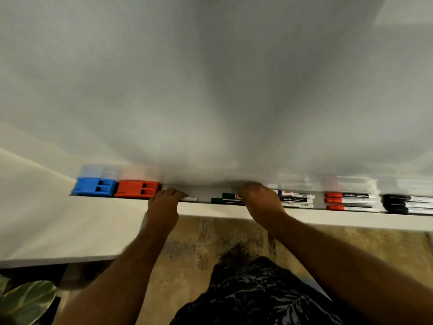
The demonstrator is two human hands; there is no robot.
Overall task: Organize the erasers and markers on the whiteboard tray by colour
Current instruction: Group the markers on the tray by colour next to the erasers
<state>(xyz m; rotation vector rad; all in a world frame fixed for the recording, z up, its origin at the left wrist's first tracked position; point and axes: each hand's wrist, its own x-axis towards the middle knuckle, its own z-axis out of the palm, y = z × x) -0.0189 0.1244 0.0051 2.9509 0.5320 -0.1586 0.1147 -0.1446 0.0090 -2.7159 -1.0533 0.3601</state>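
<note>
Head view: both hands worked at the whiteboard tray.
Left hand pinched a white marker beside the red eraser; right hand covered 2 green markers, its grip impossible to tell.

On the tray below the whiteboard: two erasers side by side, touching, at far left; rightward, a gap, then one marker pair, a stack of markers just beyond, another group further along, a last group at far right.
</note>
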